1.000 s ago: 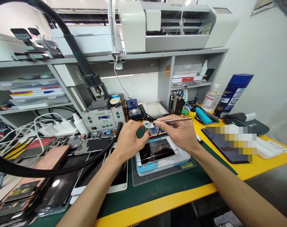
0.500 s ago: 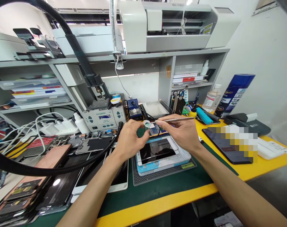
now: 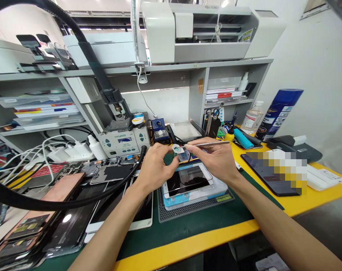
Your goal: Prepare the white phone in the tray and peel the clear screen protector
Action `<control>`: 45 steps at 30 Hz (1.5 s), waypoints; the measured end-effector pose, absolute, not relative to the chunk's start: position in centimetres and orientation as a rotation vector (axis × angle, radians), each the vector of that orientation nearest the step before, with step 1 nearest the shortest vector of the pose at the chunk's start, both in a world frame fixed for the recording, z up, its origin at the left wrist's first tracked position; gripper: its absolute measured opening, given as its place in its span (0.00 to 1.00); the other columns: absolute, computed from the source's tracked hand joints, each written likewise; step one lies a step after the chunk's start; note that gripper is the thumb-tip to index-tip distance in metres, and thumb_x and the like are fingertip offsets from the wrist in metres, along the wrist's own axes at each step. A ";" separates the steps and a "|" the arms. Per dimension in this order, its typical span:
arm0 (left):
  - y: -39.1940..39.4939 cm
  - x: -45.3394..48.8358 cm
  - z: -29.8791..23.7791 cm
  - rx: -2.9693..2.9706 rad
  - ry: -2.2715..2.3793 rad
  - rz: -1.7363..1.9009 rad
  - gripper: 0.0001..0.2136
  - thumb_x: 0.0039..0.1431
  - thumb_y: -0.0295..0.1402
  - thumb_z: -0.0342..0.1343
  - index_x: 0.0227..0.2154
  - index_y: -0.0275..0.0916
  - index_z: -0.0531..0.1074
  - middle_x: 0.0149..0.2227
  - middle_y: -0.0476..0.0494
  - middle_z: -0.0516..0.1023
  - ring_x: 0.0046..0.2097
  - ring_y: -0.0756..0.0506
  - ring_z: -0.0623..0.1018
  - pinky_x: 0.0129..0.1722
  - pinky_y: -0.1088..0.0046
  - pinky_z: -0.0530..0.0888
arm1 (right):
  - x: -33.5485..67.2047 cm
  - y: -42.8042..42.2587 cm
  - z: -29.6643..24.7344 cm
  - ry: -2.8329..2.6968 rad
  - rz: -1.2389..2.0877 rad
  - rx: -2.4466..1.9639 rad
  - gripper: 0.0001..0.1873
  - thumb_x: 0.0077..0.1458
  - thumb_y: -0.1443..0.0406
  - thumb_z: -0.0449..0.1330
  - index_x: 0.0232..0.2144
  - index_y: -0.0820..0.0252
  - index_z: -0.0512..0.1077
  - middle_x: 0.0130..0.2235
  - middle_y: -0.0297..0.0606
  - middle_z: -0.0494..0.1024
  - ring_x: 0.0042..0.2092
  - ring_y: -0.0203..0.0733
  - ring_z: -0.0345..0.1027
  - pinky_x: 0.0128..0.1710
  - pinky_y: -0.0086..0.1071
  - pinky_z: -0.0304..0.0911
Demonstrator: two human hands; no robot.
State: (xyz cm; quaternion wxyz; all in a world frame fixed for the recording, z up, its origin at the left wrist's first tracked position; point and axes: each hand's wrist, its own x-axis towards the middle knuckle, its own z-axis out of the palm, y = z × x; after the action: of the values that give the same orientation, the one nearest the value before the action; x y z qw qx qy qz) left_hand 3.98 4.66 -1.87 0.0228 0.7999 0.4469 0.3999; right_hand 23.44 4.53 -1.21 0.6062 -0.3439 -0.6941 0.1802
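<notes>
My left hand (image 3: 159,165) is closed on a small roll of tape (image 3: 176,149), pale with a greenish inside, between thumb and fingers. In my right hand (image 3: 216,160) is a slim metal tool (image 3: 213,144) that looks like tweezers, its back end pointing right. A small white piece sits between the roll and the right fingertips; whether it is joined to the roll I cannot tell. Below both hands lies a white-framed phone (image 3: 189,180) with a dark screen, resting on a pale blue-and-clear case (image 3: 193,201).
A black hose (image 3: 83,205) loops across the left side over several phones (image 3: 114,210). Behind stands a rework station (image 3: 125,141). A blue spray can (image 3: 280,113), a clear bottle (image 3: 251,120) and a dark tablet-like device (image 3: 268,177) are on the right.
Both hands stay in nearly the same place. The right hand and its tool have shifted slightly, and the roll has turned or moved a little in the left fingers.
</notes>
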 end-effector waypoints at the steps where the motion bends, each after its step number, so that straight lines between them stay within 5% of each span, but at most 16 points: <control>1: 4.7 4.0 -1.9 2.477 1.385 1.236 0.06 0.59 0.33 0.57 0.37 0.39 0.76 0.35 0.44 0.77 0.40 0.42 0.75 0.40 0.64 0.70 | 23.4 4.5 -1.2 -1.605 0.418 -0.788 0.05 0.56 0.62 0.66 0.32 0.57 0.82 0.34 0.38 0.84 0.35 0.45 0.78 0.35 0.36 0.75; 45: 9.3 2.1 -4.6 2.076 1.624 1.017 0.09 0.55 0.41 0.58 0.32 0.40 0.74 0.33 0.46 0.81 0.35 0.43 0.79 0.35 0.69 0.70 | 24.5 4.1 0.3 -1.441 0.611 -0.715 0.05 0.55 0.65 0.68 0.30 0.62 0.81 0.26 0.36 0.80 0.27 0.37 0.74 0.27 0.29 0.72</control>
State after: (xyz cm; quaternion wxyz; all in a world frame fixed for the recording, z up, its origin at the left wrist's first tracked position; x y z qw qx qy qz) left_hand 2.07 9.34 -4.60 0.1576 0.7256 0.5678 0.3554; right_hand 24.50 4.10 0.34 0.6521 -0.3149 -0.6348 0.2692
